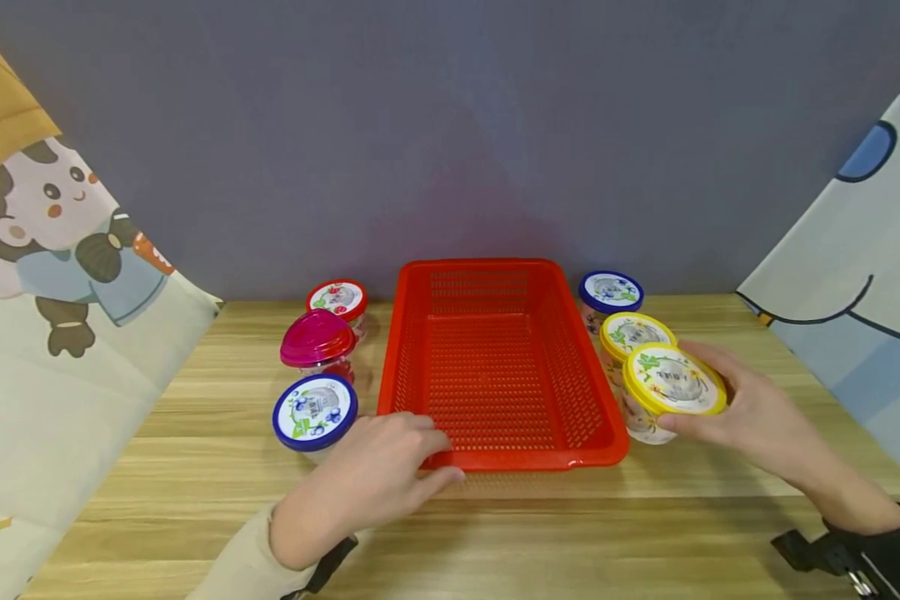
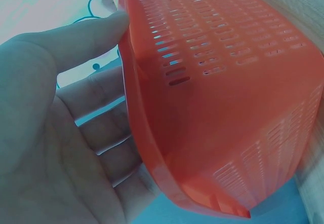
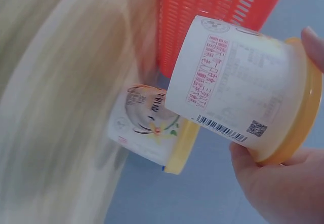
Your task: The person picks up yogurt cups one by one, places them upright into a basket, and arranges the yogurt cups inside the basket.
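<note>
In the head view, a red perforated plastic basket (image 1: 487, 460) sits on the wooden table. My left hand (image 1: 378, 471) grips its near rim at the left corner; the left wrist view has the thumb on one side of the basket wall (image 2: 212, 112) and the fingers on the other. My right hand (image 1: 750, 417) holds a yellow-lidded plastic cup (image 1: 675, 379) by its lid, right of the basket. The right wrist view shows this held cup (image 3: 233, 82) raised off the table, its printed side visible. Another yellow-lidded cup (image 1: 633, 332) stands just behind it.
A blue-lidded cup (image 1: 611, 292) stands at the back right. Left of the basket are a red-lidded cup (image 1: 337, 297), a magenta-lidded cup (image 1: 317, 337) and a blue-lidded cup (image 1: 315, 412) close to my left hand. A grey panel (image 1: 465, 133) rises behind the table.
</note>
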